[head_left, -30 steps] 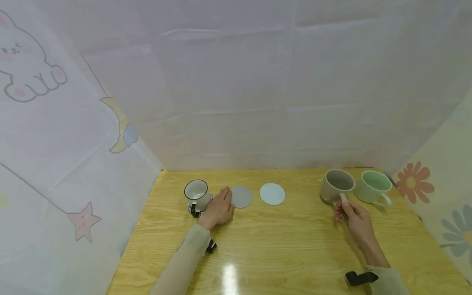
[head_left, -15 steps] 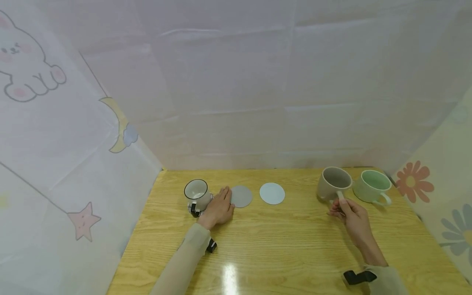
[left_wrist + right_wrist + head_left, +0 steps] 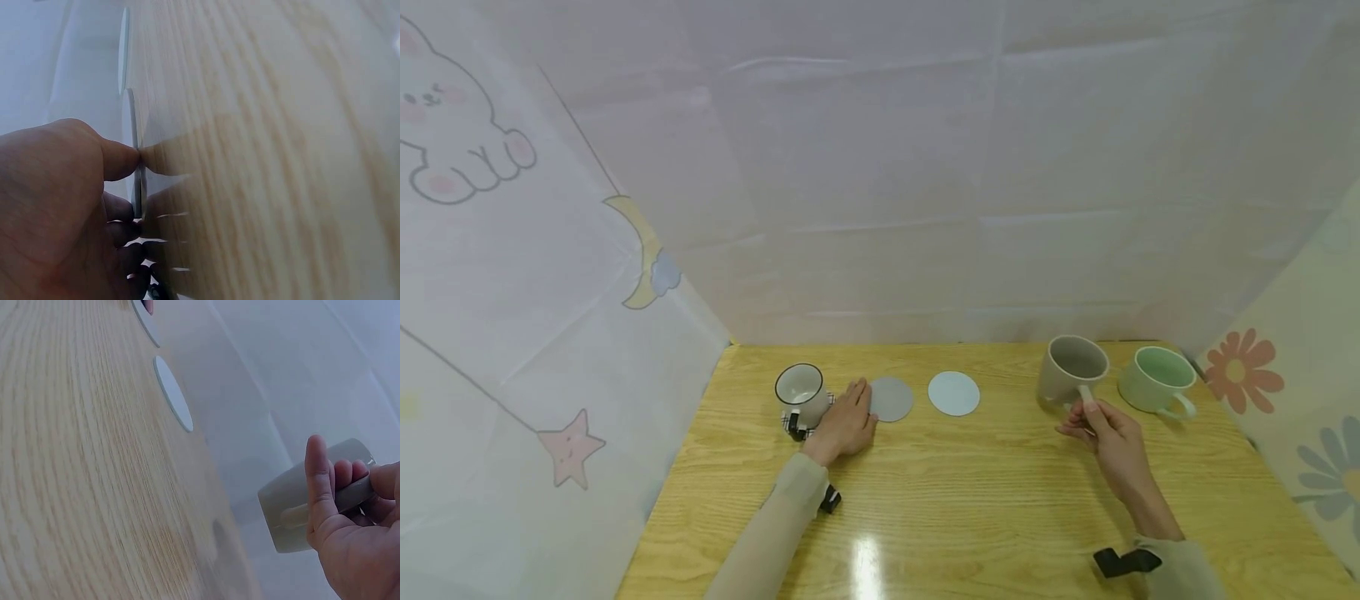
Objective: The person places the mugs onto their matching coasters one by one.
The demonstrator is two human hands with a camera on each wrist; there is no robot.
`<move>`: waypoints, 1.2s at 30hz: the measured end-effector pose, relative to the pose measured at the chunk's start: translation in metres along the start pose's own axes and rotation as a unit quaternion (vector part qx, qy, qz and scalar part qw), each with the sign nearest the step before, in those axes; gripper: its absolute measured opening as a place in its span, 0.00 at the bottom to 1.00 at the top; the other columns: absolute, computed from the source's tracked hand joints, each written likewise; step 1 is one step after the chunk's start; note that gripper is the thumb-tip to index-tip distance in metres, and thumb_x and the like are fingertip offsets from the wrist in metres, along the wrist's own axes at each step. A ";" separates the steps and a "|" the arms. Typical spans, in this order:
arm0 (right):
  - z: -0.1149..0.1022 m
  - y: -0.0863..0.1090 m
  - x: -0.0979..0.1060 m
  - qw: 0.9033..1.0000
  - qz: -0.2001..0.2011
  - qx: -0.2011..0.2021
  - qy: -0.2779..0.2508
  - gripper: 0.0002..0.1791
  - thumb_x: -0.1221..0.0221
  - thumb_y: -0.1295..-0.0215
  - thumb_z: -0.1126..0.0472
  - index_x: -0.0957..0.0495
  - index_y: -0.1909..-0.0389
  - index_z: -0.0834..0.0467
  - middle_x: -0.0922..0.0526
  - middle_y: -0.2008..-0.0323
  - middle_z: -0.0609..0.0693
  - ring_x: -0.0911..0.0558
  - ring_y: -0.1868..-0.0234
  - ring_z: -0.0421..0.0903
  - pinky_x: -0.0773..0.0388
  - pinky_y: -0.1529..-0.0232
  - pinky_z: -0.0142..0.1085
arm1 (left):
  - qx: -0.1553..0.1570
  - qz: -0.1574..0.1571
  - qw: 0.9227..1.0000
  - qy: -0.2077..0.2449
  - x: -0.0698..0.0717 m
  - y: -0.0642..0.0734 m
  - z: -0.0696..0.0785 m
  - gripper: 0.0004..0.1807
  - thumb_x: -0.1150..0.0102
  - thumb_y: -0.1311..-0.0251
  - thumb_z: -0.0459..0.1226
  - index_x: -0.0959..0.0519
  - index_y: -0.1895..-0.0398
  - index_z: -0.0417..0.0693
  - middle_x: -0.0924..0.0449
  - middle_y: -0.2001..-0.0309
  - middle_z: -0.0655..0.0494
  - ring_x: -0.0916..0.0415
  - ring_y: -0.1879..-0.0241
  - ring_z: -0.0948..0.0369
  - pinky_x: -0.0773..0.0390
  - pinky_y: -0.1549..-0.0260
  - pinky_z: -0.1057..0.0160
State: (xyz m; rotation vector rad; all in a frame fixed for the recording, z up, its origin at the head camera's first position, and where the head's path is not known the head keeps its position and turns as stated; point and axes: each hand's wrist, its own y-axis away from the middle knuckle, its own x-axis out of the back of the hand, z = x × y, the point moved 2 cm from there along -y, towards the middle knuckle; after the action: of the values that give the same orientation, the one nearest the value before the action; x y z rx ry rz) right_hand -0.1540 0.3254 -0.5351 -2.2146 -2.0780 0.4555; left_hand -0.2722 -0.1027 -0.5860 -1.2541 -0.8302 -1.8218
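Note:
In the head view my right hand (image 3: 1116,446) grips the handle of a grey-beige mug (image 3: 1067,375). The right wrist view has that mug (image 3: 290,503) raised above the tabletop, with fingers and thumb around the handle. My left hand (image 3: 846,421) lies with straight fingers against the left edge of a round grey coaster (image 3: 892,400). Its thumb touches the rim of the coaster (image 3: 134,119) in the left wrist view. Right of the grey coaster lies a round pale-blue coaster (image 3: 954,393).
Left of my left hand, a white mug (image 3: 801,392) with a dark rim stands on a checkered coaster (image 3: 809,434). A green mug (image 3: 1153,382) stands at the far right. Printed cloth walls (image 3: 880,208) rise behind and beside the wooden table (image 3: 970,517).
My right hand has lifted the grey-beige mug slightly and moved it left, widening the gap to the green mug. My left hand has stayed in place.

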 end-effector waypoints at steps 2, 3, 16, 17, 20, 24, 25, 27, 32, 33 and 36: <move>0.000 -0.001 -0.002 1.000 -0.001 0.001 0.001 0.18 0.53 0.13 0.60 0.22 0.54 0.72 0.17 0.59 0.48 0.13 0.57 0.40 0.11 0.51 0.35 | -0.001 0.001 1.000 -0.001 0.000 0.000 0.000 0.36 0.61 0.14 0.46 0.51 0.14 0.34 0.54 0.14 0.36 0.55 0.14 0.41 0.47 0.16 0.45; 0.000 -0.001 -0.003 1.000 -0.002 0.001 0.001 0.18 0.53 0.13 0.60 0.21 0.55 0.70 0.17 0.59 0.48 0.13 0.57 0.40 0.11 0.51 0.35 | -0.001 0.002 1.000 0.000 0.000 0.000 0.000 0.36 0.61 0.14 0.46 0.51 0.14 0.34 0.54 0.14 0.36 0.55 0.14 0.41 0.46 0.16 0.45; 0.003 -0.005 -0.016 1.000 -0.005 -0.004 -0.016 0.16 0.52 0.13 0.61 0.20 0.57 0.67 0.17 0.61 0.48 0.13 0.58 0.39 0.10 0.52 0.36 | 0.000 0.004 1.000 -0.004 0.009 0.005 0.008 0.35 0.59 0.15 0.43 0.49 0.15 0.32 0.52 0.15 0.34 0.52 0.15 0.39 0.45 0.17 0.43; 0.003 -0.005 -0.017 1.000 -0.008 -0.003 -0.018 0.16 0.52 0.13 0.61 0.20 0.56 0.67 0.17 0.61 0.48 0.13 0.58 0.39 0.10 0.52 0.36 | 0.000 0.004 1.000 -0.005 0.010 0.005 0.008 0.35 0.59 0.15 0.43 0.49 0.15 0.32 0.52 0.15 0.34 0.52 0.15 0.39 0.45 0.17 0.43; 0.002 -0.006 -0.020 1.000 -0.016 0.001 -0.026 0.16 0.52 0.13 0.61 0.20 0.56 0.68 0.17 0.60 0.48 0.13 0.58 0.39 0.10 0.52 0.36 | -0.001 0.001 1.000 -0.006 0.010 0.006 0.009 0.35 0.59 0.15 0.43 0.49 0.15 0.32 0.52 0.15 0.34 0.52 0.15 0.40 0.45 0.17 0.44; 0.003 -0.006 -0.022 0.999 -0.027 0.003 -0.027 0.17 0.53 0.13 0.62 0.20 0.55 0.68 0.17 0.59 0.48 0.13 0.57 0.39 0.11 0.51 0.36 | -0.005 0.003 1.000 0.000 0.010 0.005 0.008 0.35 0.58 0.16 0.42 0.48 0.16 0.30 0.51 0.15 0.33 0.51 0.16 0.38 0.45 0.17 0.42; 0.003 -0.006 -0.023 0.999 -0.029 0.002 -0.026 0.17 0.54 0.13 0.62 0.20 0.55 0.68 0.17 0.59 0.48 0.14 0.57 0.39 0.11 0.51 0.36 | -0.006 0.003 1.000 0.002 0.010 0.005 0.009 0.35 0.58 0.16 0.41 0.48 0.16 0.30 0.51 0.15 0.32 0.51 0.16 0.38 0.45 0.17 0.42; 0.003 -0.006 -0.023 0.999 -0.030 0.000 -0.022 0.17 0.54 0.13 0.61 0.20 0.55 0.68 0.18 0.59 0.48 0.14 0.57 0.39 0.11 0.50 0.36 | -0.005 0.001 1.000 0.002 0.010 0.004 0.008 0.35 0.59 0.16 0.41 0.49 0.16 0.30 0.52 0.15 0.32 0.52 0.15 0.38 0.45 0.17 0.42; 0.004 -0.007 -0.026 0.999 -0.029 -0.010 -0.013 0.17 0.54 0.13 0.60 0.21 0.54 0.67 0.18 0.59 0.47 0.14 0.56 0.38 0.11 0.50 0.36 | 0.001 -0.005 1.000 -0.005 0.012 0.005 0.010 0.35 0.59 0.15 0.43 0.50 0.15 0.32 0.53 0.14 0.35 0.53 0.15 0.40 0.46 0.16 0.44; 0.004 -0.008 -0.026 0.999 -0.029 -0.011 -0.014 0.17 0.54 0.13 0.60 0.21 0.54 0.67 0.18 0.59 0.47 0.13 0.56 0.38 0.11 0.50 0.36 | 0.002 -0.006 1.000 -0.007 0.012 0.005 0.010 0.35 0.60 0.15 0.43 0.50 0.15 0.33 0.53 0.14 0.35 0.53 0.15 0.40 0.46 0.16 0.44; 0.005 -0.008 -0.029 0.999 -0.034 -0.010 -0.019 0.16 0.54 0.13 0.61 0.20 0.54 0.67 0.19 0.59 0.47 0.13 0.57 0.39 0.11 0.50 0.36 | 0.005 -0.007 1.000 -0.016 0.012 0.006 0.010 0.35 0.59 0.14 0.44 0.49 0.15 0.34 0.52 0.14 0.36 0.52 0.15 0.41 0.45 0.16 0.45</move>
State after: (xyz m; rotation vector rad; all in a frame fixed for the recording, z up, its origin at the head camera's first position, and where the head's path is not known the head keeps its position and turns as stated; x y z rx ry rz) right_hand -0.1645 0.2970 -0.5326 -2.1559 -2.1788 0.4767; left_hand -0.2656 -0.0996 -0.5710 -1.2766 -0.8665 -1.8104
